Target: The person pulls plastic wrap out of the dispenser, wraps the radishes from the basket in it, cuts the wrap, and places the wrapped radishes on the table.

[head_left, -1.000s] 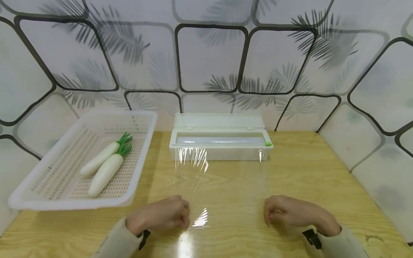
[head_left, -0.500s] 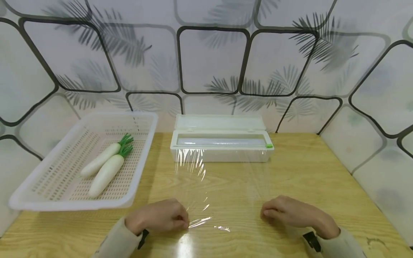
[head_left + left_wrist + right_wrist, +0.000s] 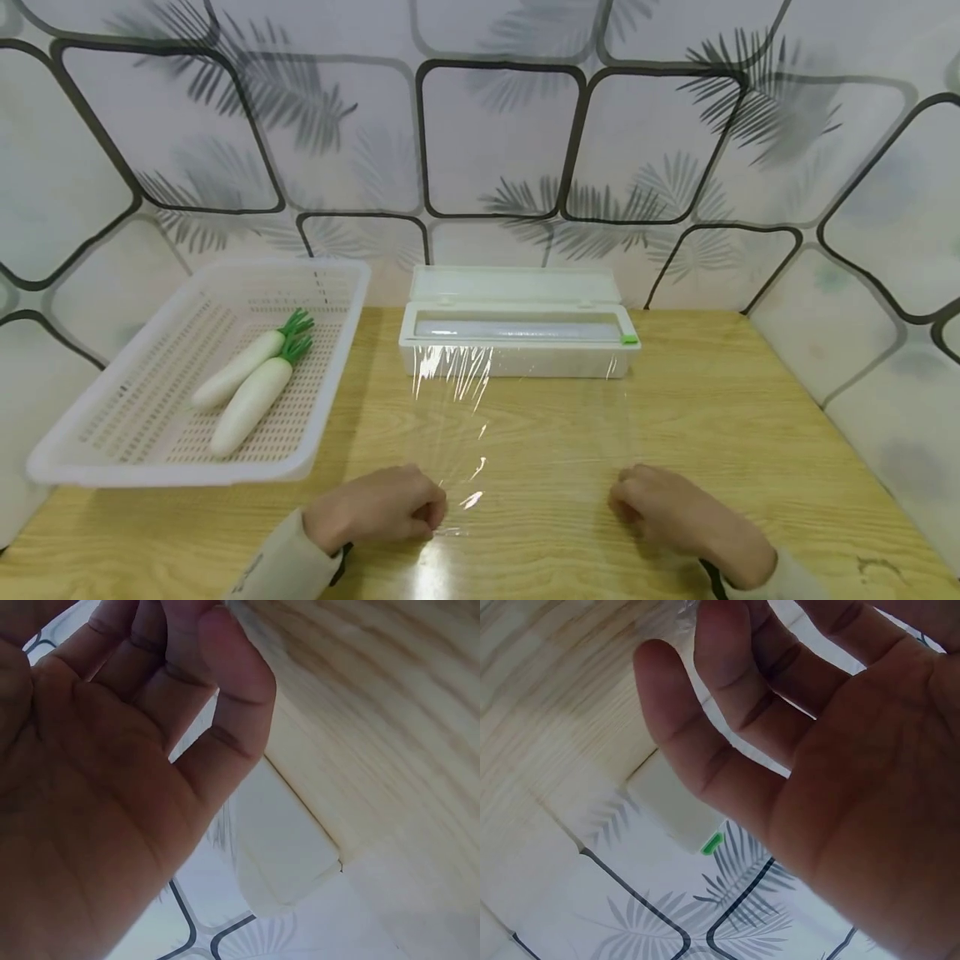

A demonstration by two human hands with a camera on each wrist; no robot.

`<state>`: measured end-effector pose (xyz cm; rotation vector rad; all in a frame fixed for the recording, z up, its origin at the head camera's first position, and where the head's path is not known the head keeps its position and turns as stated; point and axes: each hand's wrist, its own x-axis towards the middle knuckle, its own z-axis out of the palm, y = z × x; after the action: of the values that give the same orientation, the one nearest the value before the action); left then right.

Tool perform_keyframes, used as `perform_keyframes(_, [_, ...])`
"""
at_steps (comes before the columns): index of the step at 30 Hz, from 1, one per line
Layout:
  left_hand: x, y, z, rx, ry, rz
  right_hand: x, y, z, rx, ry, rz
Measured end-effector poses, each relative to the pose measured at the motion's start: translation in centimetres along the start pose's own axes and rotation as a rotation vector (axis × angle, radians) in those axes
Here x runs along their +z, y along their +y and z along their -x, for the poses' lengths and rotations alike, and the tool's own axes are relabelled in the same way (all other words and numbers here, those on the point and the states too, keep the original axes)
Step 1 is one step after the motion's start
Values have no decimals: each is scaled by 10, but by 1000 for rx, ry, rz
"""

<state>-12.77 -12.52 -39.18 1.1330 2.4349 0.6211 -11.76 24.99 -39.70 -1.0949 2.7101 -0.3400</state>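
Observation:
A clear sheet of plastic wrap [image 3: 472, 467] stretches from a white dispenser box [image 3: 517, 363] toward me over the table, its creases catching the light. At its near left corner my left hand [image 3: 378, 507] pinches the film. The right hand [image 3: 684, 515] holds the near right corner, fingers curled, with a bit of film glinting by the fingertips in the right wrist view. Inside the box the roll [image 3: 517, 331] shows, and the lid [image 3: 517, 285] stands raised behind it. A green slider [image 3: 629, 339] sits at the right end of the box's front rim.
To the left stands a white plastic basket [image 3: 168, 477] with two white radishes [image 3: 251, 408] in it, green tops pointing back. Below everything is a wood-grain table [image 3: 750, 400]. A patterned wall covering [image 3: 495, 142] rises behind and on both sides.
Both hands keep their places at the near corners, shifting only slightly. Reflections and creases on the film have changed, and its near left edge lies a little flatter.

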Motion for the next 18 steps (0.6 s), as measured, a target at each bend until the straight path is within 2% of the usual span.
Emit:
perform_keyframes(6, [1,-1,0,23,30,-5,-1,3,-1,-27,-4,-37])
perform_keyframes(11, [5,0,-1,62,63,-69,-1,5,0,-30,-3,-63])
perform_keyframes(18, [6,1,-1,59,80,-97,-1,4,2,0,-24,-79])
